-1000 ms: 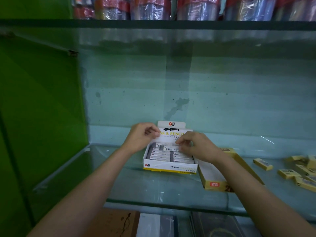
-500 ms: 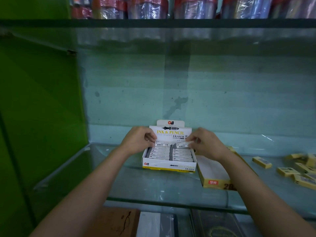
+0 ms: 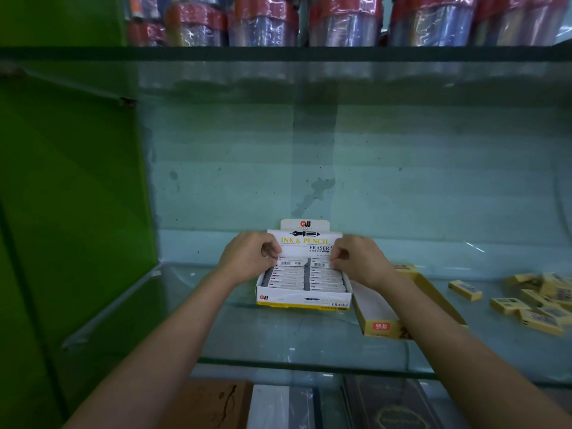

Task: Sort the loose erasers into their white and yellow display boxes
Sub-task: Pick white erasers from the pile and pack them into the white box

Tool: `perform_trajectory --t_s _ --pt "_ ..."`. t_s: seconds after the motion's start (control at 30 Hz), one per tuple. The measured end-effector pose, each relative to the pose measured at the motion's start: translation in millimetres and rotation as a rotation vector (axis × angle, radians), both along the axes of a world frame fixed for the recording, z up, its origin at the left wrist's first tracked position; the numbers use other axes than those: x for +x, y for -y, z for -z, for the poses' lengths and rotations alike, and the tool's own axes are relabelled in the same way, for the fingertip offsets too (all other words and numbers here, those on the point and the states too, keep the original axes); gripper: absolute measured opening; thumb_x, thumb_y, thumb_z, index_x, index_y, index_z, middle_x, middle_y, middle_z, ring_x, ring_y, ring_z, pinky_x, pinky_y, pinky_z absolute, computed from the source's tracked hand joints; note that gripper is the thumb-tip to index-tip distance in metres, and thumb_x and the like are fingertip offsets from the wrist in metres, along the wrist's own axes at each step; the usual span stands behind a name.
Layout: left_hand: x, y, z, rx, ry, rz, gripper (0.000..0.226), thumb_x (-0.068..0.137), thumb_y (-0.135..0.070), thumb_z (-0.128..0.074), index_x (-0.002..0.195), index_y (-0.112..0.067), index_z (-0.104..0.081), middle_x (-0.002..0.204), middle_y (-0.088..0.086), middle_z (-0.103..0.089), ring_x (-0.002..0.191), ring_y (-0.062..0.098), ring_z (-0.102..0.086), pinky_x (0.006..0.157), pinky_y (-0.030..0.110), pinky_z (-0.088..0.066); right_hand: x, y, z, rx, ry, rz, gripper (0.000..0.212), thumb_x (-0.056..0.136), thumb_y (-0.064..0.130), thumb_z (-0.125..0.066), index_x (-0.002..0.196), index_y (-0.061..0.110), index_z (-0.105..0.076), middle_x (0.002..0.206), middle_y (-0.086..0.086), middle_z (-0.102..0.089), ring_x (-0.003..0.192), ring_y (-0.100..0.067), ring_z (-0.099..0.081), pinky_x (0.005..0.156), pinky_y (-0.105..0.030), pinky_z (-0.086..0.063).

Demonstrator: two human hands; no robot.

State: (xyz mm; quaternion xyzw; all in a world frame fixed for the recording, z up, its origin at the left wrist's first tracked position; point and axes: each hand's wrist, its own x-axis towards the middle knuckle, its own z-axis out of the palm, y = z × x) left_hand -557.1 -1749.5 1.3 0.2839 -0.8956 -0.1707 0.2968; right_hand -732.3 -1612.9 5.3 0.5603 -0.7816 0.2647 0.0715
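A white display box (image 3: 305,300) marked "INK & PENCIL ERASER" stands on the glass shelf (image 3: 278,335), filled with two rows of white erasers (image 3: 291,278). Its upright lid flap (image 3: 305,241) is raised at the back. My left hand (image 3: 247,258) pinches the flap's left edge and my right hand (image 3: 359,261) pinches its right edge. To the right lies the yellow display box (image 3: 380,326), its inside white; my right forearm covers part of it. Several loose yellow erasers (image 3: 544,301) lie farther right.
A green side panel (image 3: 68,212) closes the shelf on the left and a pale wall (image 3: 340,168) stands behind. An upper glass shelf holds wrapped red-topped bundles (image 3: 340,23). Books (image 3: 387,407) lie on the level below.
My right hand has left the erasers in the white box and moved to the lid flap's right edge. The flap now stands fully upright between both hands.
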Motion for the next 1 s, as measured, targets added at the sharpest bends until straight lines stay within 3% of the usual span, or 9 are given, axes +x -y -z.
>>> perform_trajectory --t_s 0.1,0.17,0.3,0.5,0.77,1.0 --pt "2.9 -3.5 -4.2 0.01 -0.004 0.0 0.024 0.069 -0.007 -0.069 0.075 -0.029 -0.065 0.075 -0.016 -0.064 0.075 0.01 -0.061 0.08 0.034 -0.053 -2.9 -7.3 -6.0 -0.088 0.122 0.035 0.012 0.083 0.007 -0.06 0.087 0.009 -0.072 0.092 -0.002 -0.069 0.081 -0.009 -0.054 0.06 -0.005 -0.037" --pt "2.9 -6.9 -9.9 0.008 -0.016 0.006 0.029 0.067 -0.004 -0.065 0.072 -0.032 -0.063 0.074 -0.017 -0.063 0.074 0.009 -0.061 0.08 0.033 -0.053 -3.4 -16.4 -10.7 -0.141 0.147 0.054 0.017 0.084 0.005 -0.058 0.092 0.008 -0.072 0.098 -0.004 -0.07 0.083 -0.009 -0.054 0.06 0.003 -0.035" --pt "-6.1 -16.0 -19.9 -0.013 -0.041 0.081 0.032 0.068 0.001 -0.056 0.075 -0.028 -0.066 0.074 -0.013 -0.065 0.079 0.013 -0.066 0.081 0.034 -0.054 -0.7 -37.4 -15.9 -0.185 0.167 0.05 0.017 0.085 0.004 -0.058 0.095 0.006 -0.072 0.1 -0.008 -0.071 0.082 -0.01 -0.055 0.064 -0.007 -0.035" --pt "-42.0 -56.6 -31.7 -0.046 -0.034 0.214 0.018 0.074 -0.007 -0.064 0.079 -0.023 -0.07 0.077 -0.009 -0.067 0.071 0.011 -0.062 0.078 0.028 -0.052 -7.2 -74.2 -15.6 -0.224 0.202 0.069 0.014 0.085 0.007 -0.06 0.093 0.008 -0.071 0.095 -0.006 -0.071 0.066 0.0 -0.053 0.059 0.003 -0.036" --pt "-126.6 -135.8 -34.7 -0.059 -0.051 0.377 0.015 0.072 -0.008 -0.065 0.077 -0.022 -0.071 0.068 -0.01 -0.064 0.061 0.009 -0.058 0.069 0.021 -0.048 -46.5 -150.5 -18.8 -0.215 0.195 0.17 0.016 0.085 0.009 -0.06 0.096 0.012 -0.071 0.095 -0.007 -0.07 0.078 -0.009 -0.056 0.058 0.004 -0.036" --pt "-216.0 -222.5 -35.0 -0.026 -0.041 0.517 0.014 0.073 -0.009 -0.067 0.08 -0.02 -0.071 0.072 -0.007 -0.067 0.064 0.005 -0.059 0.069 0.019 -0.047 -109.4 -240.3 -23.2 -0.157 0.165 0.289 0.018 0.085 0.011 -0.06 0.099 0.014 -0.071 0.093 -0.001 -0.069 0.082 -0.006 -0.056 0.062 -0.001 -0.037"
